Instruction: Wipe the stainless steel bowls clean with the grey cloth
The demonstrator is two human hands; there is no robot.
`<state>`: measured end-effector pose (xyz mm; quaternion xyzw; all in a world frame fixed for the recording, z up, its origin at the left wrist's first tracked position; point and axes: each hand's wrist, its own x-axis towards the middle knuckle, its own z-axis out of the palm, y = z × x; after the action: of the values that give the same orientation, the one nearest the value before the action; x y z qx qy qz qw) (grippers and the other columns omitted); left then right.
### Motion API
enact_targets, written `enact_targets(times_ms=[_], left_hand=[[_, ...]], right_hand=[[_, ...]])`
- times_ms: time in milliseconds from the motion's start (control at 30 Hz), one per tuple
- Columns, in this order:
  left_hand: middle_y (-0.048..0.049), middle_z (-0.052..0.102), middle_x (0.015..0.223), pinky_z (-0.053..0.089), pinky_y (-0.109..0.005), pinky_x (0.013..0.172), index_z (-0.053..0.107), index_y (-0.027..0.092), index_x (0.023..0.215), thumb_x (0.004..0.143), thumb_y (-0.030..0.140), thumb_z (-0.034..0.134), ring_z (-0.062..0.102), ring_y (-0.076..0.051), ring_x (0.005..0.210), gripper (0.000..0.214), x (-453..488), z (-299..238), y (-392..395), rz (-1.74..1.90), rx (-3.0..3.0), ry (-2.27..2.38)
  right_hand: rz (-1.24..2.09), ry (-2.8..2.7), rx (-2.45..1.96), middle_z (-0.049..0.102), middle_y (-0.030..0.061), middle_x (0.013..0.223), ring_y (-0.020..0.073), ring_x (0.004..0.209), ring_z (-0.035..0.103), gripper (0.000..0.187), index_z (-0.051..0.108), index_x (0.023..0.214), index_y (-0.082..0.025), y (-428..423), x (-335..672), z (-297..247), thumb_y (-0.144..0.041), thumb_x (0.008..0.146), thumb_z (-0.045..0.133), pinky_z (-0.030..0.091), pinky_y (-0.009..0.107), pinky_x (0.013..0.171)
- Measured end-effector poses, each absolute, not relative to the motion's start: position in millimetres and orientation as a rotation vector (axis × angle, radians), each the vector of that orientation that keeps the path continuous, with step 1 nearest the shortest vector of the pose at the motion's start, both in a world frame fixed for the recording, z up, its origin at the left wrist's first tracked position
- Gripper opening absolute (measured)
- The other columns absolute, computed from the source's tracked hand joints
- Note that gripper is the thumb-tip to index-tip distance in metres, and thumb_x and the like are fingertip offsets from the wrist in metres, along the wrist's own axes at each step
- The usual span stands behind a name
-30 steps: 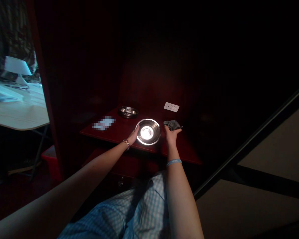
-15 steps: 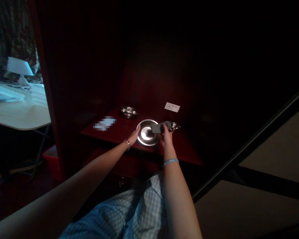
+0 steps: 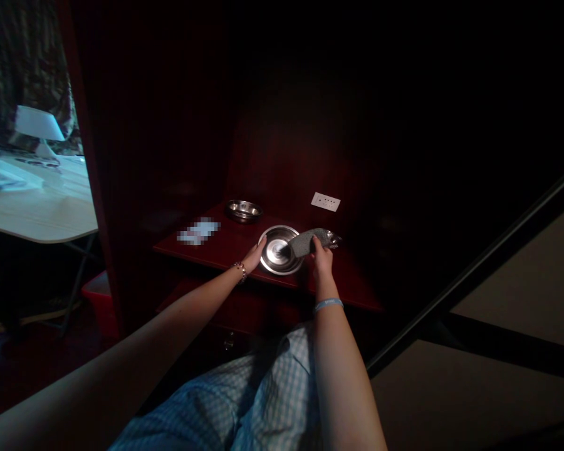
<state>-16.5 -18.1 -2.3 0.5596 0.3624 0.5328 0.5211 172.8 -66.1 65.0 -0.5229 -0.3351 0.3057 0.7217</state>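
Note:
A shiny metal bowl stands tilted toward me over the front of the dark red shelf. My left hand grips its left rim, thumb on the inner edge. In my right hand is a grey cloth, pinched under the thumb, its left end over the bowl's right rim. Behind the cloth, to the right, another metal bowl shows only in part; whether my right fingers touch it is hidden.
Stacked metal bowls sit at the shelf's back left, near a blurred-out flat item. A white socket plate is on the back wall. Leftward are a table with a lamp and a red bin.
My right hand has shifted slightly right, and the cloth now lies more spread out, covering more of the right-hand bowl. The left hand and its bowl have hardly moved.

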Motion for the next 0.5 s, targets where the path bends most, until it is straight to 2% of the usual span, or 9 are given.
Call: enact_targets(times_ms=[233,400,500], left_hand=[[-0.0123,0.055,0.143,0.027,-0.033,0.118,0.054,0.013,0.139,0.092,0.064,0.037,0.042,-0.025,0.14,0.071,-16.9,-1.4,-20.5,1.298,1.352,0.904],[-0.0125,0.056,0.142,0.029,-0.033,0.117,0.054,0.013,0.139,0.092,0.065,0.036,0.045,-0.025,0.139,0.072,-17.0,-2.6,-21.2,1.311,1.366,0.822],[-0.0125,0.054,0.143,0.028,-0.034,0.117,0.053,0.013,0.139,0.092,0.065,0.038,0.044,-0.025,0.139,0.072,-16.8,-3.2,-21.1,1.32,1.354,0.822]], right_hand=[[0.33,-0.572,-1.379,0.073,0.0089,0.077,0.0218,0.086,0.071,0.041,0.071,0.092,-0.008,-63.0,197.5,57.4,-0.045,0.077,0.067,0.056,0.026,0.071],[0.314,-0.488,-1.285,0.074,0.009,0.088,0.0181,0.075,0.07,0.041,0.069,0.108,-0.008,-60.6,202.9,54.2,-0.038,0.082,0.06,0.057,0.025,0.062],[0.352,-0.665,-1.241,0.074,0.0067,0.084,0.0168,0.071,0.069,0.043,0.07,0.11,-0.009,-58.4,201.6,50.7,-0.039,0.08,0.059,0.056,0.026,0.063]])
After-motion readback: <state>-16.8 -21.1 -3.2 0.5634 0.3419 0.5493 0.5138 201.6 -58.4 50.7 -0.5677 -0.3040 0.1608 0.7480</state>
